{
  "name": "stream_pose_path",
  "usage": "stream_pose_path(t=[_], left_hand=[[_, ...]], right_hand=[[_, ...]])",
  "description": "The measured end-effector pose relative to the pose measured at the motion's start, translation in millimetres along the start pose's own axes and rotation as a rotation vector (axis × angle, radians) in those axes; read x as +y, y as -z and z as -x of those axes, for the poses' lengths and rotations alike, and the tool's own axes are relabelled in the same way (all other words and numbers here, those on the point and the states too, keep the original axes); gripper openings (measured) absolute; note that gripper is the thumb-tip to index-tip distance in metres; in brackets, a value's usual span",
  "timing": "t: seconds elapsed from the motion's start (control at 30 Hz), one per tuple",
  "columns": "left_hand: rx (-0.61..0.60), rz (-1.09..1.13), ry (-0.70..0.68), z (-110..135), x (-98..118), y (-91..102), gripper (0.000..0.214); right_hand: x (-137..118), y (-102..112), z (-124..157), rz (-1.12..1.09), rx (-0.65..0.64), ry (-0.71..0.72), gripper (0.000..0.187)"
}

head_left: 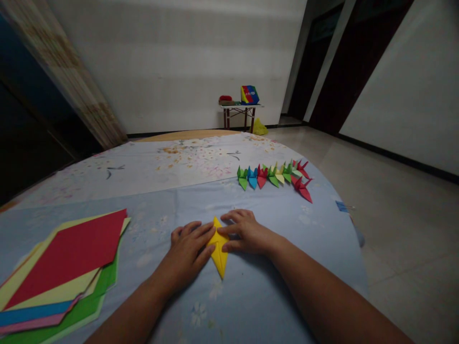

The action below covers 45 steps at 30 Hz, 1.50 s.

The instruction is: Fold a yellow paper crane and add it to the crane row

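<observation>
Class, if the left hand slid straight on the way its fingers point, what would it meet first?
The left hand touches the yellow folded paper; sliding across it, it would probably meet the right hand first, though depth is unclear.

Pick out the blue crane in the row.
Blue crane, second from the left, between a green one and a red one; no other crane there is blue.

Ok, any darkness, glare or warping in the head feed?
Head view: dim overall, darkest left of the beige patterned fabric curtain; no strong glare on the yellow diamond-shaped folded paper, its lower tip clear below the left hand and right hand; head view edges: the dark reddish door leans, likely wide-angle distortion; head view background: lettering on the multicoloured boxy package unreadable.
</observation>
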<state>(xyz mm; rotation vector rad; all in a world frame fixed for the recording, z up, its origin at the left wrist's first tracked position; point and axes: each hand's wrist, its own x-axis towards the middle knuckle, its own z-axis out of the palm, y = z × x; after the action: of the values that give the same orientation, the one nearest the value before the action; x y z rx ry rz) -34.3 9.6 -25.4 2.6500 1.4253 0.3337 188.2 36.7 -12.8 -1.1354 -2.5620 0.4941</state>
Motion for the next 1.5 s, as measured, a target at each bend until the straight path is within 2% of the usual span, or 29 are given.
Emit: stream_pose_path(t=[0.5, 1.0, 1.1, 1.2, 1.3, 1.5], left_hand=[[0.035, -0.021, -0.046, 0.7, 2.7, -0.5, 0.04], [0.075, 0.018, -0.005, -1.4, 10.5, 1.4, 0.044], [0.075, -0.005, -0.007, -3.1, 12.7, 1.7, 0.04], [0.077, -0.009, -0.015, -4.5, 13.5, 2.0, 0.041], [0.082, -0.013, -0.024, -4.6, 13.6, 2.0, 0.042], [0.092, -0.021, -0.032, -3.4, 13.9, 0.4, 0.042]], right_hand=[[-2.3, 3.3, 0.3, 0.007, -0.034, -0.004, 0.048], [-4.7, 5.4, 0.5, 0.011, -0.038, -0.004, 0.046], [-4.2, 6.3, -0.8, -0.019, -0.027, -0.009, 0.044], [-3.1, 6.5, -5.4, -0.041, 0.054, -0.064, 0.039], [-2.8, 5.0, -11.6, 0.017, 0.095, -0.097, 0.034], [-3.5, 0.4, -17.1, 0.128, 0.026, -0.097, 0.031]])
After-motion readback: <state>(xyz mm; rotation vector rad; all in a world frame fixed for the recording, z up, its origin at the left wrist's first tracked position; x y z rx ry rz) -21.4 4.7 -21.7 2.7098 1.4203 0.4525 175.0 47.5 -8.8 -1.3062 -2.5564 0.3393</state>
